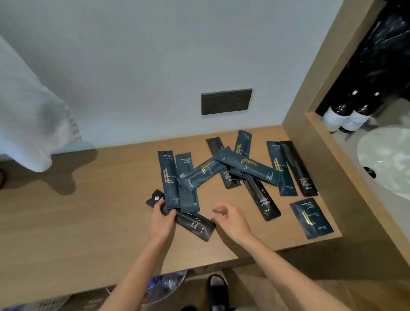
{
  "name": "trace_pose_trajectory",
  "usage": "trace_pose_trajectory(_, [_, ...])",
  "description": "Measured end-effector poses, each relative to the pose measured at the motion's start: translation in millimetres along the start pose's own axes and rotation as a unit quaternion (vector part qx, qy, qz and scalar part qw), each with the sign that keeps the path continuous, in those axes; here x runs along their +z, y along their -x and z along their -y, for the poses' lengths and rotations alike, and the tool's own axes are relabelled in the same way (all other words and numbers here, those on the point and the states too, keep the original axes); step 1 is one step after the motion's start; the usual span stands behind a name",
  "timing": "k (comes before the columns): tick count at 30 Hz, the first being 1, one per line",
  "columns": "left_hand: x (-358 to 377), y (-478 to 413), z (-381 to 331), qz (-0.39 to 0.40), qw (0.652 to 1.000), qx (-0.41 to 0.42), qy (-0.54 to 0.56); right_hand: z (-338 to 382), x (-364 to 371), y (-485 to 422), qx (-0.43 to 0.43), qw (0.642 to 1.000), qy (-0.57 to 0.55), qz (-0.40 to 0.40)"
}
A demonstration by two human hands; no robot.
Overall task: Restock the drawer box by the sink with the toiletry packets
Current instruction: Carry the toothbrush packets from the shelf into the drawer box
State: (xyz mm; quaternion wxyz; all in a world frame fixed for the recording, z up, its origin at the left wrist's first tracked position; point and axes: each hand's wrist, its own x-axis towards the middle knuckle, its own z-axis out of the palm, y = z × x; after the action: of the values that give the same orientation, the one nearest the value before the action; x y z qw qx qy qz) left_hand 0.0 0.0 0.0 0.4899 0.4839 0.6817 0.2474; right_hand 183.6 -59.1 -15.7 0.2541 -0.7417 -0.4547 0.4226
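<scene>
Several dark toiletry packets (245, 165) lie scattered on a wooden counter (84, 221). My left hand (161, 219) grips a black packet marked TOOTH BRUSH (195, 226) near its upper end, at the counter's front. Just right of that packet, my right hand (231, 219) hovers with loosely curled fingers and holds nothing. A second toothbrush packet (264, 201) lies further right. A short, wide blue packet (311, 218) sits near the counter's right front corner. No drawer box is in view.
A white towel (19, 112) hangs at the left over the counter. A dark socket plate (226, 101) is on the wall. Right of a wooden partition (317, 149) are a white sink (394, 164) and two bottles (347, 117). Baskets (163, 286) sit below the counter.
</scene>
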Motion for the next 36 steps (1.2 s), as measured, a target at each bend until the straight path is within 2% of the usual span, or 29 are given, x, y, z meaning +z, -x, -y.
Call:
trace_pose_trajectory(6, [2.2, -20.3, 5.0, -0.028, 0.997, -0.048, -0.048, 9.7, 24.6, -21.7, -0.028, 0.982, 0.180, 0.055])
trace_pose_trajectory(9, [1.9, -28.8, 13.1, -0.036, 0.996, -0.068, -0.046, 15.1, 35.6, -28.8, -0.019, 0.974, 0.217, 0.064])
trace_pose_trajectory(13, [1.2, -27.5, 16.9, -0.043, 0.996, -0.078, -0.013, 15.8, 41.3, -32.9, 0.018, 0.976, 0.201, 0.078])
trace_pose_trajectory(18, [-2.3, -9.0, 9.4, -0.023, 0.988, -0.123, 0.091, 16.0, 35.7, -37.2, 0.045, 0.969, 0.178, 0.167])
trace_pose_trajectory(21, [-0.8, -1.7, 13.4, 0.011, 0.970, -0.180, 0.165, 27.5, 24.5, -34.8, 0.055, 0.960, 0.153, 0.229])
trace_pose_trajectory(24, [-1.3, 6.8, 15.9, 0.072, 0.938, -0.213, 0.263, 38.6, 13.6, -29.1, 0.062, 0.961, 0.102, 0.249])
trace_pose_trajectory(27, [-10.5, 15.6, 10.9, 0.085, 0.923, -0.195, 0.321, 45.1, 4.0, -21.1, 0.082, 0.957, 0.017, 0.279])
trace_pose_trajectory(31, [-15.3, 28.8, -11.7, 0.084, 0.930, -0.121, 0.336, 52.3, -8.1, -13.2, 0.059, 0.947, -0.072, 0.308])
trace_pose_trajectory(36, [-9.8, 23.0, -41.7, 0.078, 0.926, -0.069, 0.364, 62.6, -29.5, -0.9, -0.018, 0.961, -0.061, 0.268])
